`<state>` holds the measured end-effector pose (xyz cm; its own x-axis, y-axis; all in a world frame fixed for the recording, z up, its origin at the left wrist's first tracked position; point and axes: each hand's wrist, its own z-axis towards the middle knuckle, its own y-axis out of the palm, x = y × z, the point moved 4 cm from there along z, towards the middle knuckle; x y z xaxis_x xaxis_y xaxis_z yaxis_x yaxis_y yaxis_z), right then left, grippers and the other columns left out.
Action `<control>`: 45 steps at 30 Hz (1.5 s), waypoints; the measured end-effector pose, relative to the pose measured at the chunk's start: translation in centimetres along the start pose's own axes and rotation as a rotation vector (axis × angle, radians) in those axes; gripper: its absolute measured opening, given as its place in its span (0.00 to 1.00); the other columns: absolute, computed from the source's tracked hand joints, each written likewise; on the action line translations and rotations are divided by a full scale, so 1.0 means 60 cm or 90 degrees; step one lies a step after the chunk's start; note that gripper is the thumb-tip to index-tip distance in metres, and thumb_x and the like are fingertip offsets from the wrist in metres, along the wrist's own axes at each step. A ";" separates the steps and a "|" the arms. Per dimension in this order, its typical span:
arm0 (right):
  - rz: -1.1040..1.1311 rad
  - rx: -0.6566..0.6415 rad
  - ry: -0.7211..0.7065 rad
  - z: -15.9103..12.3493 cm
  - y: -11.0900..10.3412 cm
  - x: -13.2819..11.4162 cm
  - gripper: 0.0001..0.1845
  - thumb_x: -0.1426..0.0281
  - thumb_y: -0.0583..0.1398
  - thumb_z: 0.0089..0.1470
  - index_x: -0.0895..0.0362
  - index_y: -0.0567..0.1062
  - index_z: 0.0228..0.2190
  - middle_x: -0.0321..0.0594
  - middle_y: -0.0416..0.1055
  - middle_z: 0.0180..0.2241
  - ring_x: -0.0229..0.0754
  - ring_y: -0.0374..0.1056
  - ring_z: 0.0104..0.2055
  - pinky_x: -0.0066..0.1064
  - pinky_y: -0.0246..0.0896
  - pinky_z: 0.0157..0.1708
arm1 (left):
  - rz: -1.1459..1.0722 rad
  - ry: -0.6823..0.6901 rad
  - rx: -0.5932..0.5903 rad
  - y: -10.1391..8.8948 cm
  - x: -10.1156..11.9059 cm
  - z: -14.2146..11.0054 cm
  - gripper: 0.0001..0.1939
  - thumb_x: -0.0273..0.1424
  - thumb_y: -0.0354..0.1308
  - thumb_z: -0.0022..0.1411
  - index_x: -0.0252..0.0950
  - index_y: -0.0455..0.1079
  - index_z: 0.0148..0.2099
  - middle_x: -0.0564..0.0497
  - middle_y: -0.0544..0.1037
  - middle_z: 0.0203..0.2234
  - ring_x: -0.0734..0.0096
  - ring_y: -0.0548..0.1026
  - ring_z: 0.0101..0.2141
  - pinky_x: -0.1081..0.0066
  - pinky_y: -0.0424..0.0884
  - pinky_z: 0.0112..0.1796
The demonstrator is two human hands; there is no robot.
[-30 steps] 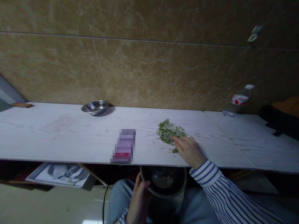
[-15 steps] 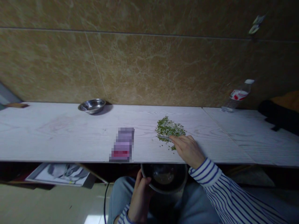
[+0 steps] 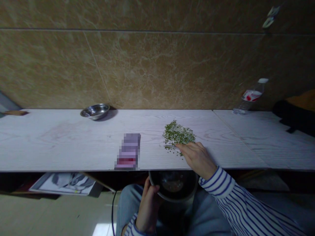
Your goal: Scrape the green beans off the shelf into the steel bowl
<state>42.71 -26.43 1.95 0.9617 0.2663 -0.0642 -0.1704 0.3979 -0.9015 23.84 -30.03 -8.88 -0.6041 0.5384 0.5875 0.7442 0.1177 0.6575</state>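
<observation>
My right hand [image 3: 197,157] is closed round a thin, silvery, spoon-like utensil [image 3: 171,147], held low at the near edge of a spread of small green beans [image 3: 179,133]. Its fingers hide the utensil's other end and some of the beans. Below the table's front edge, my left hand [image 3: 149,198] grips the left rim of a dark round bowl [image 3: 174,196], thumb over the rim and fingers outside. The bowl sits between my knees, its far side hidden under the table. Its inside is dark, with a pale reflection or contents I cannot make out.
On the white wood-grain table [image 3: 61,147] lie a pixelated phone-like slab [image 3: 128,150] and a shallow steel bowl [image 3: 95,112]. A plastic bottle [image 3: 251,96] and a dark bag [image 3: 295,114] are at right. Under the table, an open drawer [image 3: 66,183] juts out at left.
My right hand has shifted the utensil slightly left and nearer the front edge, among the loose beans. My left hand keeps its hold on the bowl. The view has tilted slightly.
</observation>
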 end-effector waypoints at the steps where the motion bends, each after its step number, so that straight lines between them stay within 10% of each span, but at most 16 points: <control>1: 0.004 0.001 -0.006 -0.002 -0.002 -0.002 0.15 0.75 0.52 0.60 0.56 0.72 0.47 0.42 0.76 0.34 0.41 0.67 0.39 0.34 0.52 0.38 | 0.001 0.000 0.003 0.000 0.000 0.000 0.27 0.27 0.59 0.51 0.42 0.65 0.55 0.47 0.76 0.48 0.54 0.71 0.50 0.62 0.69 0.44; 45: 0.042 -0.033 -0.008 -0.027 -0.026 -0.001 0.15 0.74 0.52 0.61 0.56 0.72 0.48 0.42 0.76 0.36 0.41 0.67 0.39 0.34 0.53 0.39 | 0.013 0.001 -0.013 -0.005 -0.006 0.004 0.25 0.27 0.57 0.53 0.41 0.63 0.55 0.47 0.75 0.49 0.57 0.70 0.51 0.64 0.68 0.44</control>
<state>43.26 -28.50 2.66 0.9459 0.3014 -0.1199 -0.2225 0.3337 -0.9160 23.93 -30.08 -9.39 -0.5888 0.5394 0.6020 0.7511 0.0899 0.6541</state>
